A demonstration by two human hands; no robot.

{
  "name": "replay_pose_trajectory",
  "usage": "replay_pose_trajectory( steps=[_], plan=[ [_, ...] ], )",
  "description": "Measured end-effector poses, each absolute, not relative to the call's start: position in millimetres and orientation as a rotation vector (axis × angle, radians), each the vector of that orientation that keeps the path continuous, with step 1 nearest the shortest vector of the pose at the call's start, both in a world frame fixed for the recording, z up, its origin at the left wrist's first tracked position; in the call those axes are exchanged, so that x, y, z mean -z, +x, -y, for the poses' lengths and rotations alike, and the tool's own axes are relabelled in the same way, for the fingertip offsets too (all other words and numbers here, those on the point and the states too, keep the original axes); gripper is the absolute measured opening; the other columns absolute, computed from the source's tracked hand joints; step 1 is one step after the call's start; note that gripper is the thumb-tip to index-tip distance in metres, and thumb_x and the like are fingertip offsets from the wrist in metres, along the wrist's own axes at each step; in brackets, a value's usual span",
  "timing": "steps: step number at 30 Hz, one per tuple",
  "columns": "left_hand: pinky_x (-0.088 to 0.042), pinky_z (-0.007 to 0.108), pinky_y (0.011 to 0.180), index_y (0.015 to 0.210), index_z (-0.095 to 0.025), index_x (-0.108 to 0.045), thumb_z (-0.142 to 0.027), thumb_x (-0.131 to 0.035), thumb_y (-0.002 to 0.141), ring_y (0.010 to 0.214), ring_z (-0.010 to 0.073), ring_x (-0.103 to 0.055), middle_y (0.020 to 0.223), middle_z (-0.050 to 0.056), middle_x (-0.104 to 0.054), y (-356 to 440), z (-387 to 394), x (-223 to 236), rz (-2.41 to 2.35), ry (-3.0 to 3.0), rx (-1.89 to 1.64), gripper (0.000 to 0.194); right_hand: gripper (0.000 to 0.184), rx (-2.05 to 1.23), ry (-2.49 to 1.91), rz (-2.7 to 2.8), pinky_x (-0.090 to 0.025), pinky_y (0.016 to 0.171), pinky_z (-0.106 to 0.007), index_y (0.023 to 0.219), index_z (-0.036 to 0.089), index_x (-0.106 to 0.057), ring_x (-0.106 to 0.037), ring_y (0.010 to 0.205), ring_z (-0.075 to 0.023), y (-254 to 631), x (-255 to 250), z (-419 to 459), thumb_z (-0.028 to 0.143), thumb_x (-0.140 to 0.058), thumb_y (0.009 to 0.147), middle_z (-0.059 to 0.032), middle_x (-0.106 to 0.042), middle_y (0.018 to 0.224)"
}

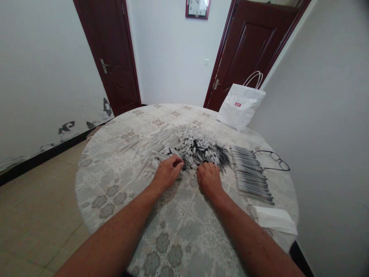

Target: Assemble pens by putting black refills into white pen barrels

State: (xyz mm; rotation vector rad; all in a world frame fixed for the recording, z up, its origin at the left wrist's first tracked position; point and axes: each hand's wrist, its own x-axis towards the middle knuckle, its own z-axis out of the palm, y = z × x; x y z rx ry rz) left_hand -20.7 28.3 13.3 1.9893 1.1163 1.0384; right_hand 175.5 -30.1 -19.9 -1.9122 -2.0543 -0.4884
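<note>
A round table [121, 181] with a flowered lace cloth carries a heap of pen parts. White barrels [155, 148] lie on the left of the heap, small white caps [196, 144] in the middle and thin black refills [221, 156] on the right. My left hand [167, 173] rests at the near edge of the barrels, its fingers curled in a pinch on something I cannot make out. Just beside it, my right hand [209, 177] lies knuckles up at the edge of the caps with its fingers curled under.
A neat row of assembled pens [250, 173] lies to the right, with black-rimmed glasses [273, 159] beyond it. A white paper bag [240, 104] stands at the table's far right edge. A folded white tissue [273, 219] lies near the right rim. Two dark doors [115, 54] stand behind.
</note>
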Motion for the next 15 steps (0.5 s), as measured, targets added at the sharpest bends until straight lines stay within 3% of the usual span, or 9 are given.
replay_pose_trajectory(
  steps=[6,11,15],
  plan=[
    [-0.051,0.032,0.079,0.099,-0.02,-0.071,-0.036,-0.058,0.088,0.085,0.0208,-0.069,0.092,0.005,-0.074,-20,-28,-12,-1.068,1.911,-1.034,0.023,0.009,0.499,-1.852,1.954,-0.032,0.088,-0.04,0.087,0.019,-0.059,-0.048,0.092,-0.0263,181,12,35,0.023,-0.054,0.094,-0.0089,-0.058,0.088],
    [-0.053,0.029,0.059,0.112,-0.02,-0.067,-0.043,-0.063,0.085,0.078,0.0214,-0.07,0.092,0.007,-0.074,-14,-25,-12,-0.945,1.654,-0.891,0.036,0.018,0.39,-1.613,2.016,-0.034,0.09,-0.039,0.094,0.018,-0.06,-0.05,0.094,-0.0245,176,5,44,0.024,-0.045,0.1,-0.0086,-0.06,0.091],
    [-0.053,0.028,0.058,0.101,-0.018,-0.07,-0.042,-0.066,0.083,0.071,0.0189,-0.068,0.084,0.005,-0.073,-12,-22,-14,-0.86,1.601,-0.801,0.03,0.019,0.335,-1.512,2.095,-0.035,0.094,-0.04,0.091,0.018,-0.061,-0.052,0.094,-0.0237,168,5,48,0.024,-0.045,0.1,-0.0084,-0.061,0.091]
  ],
)
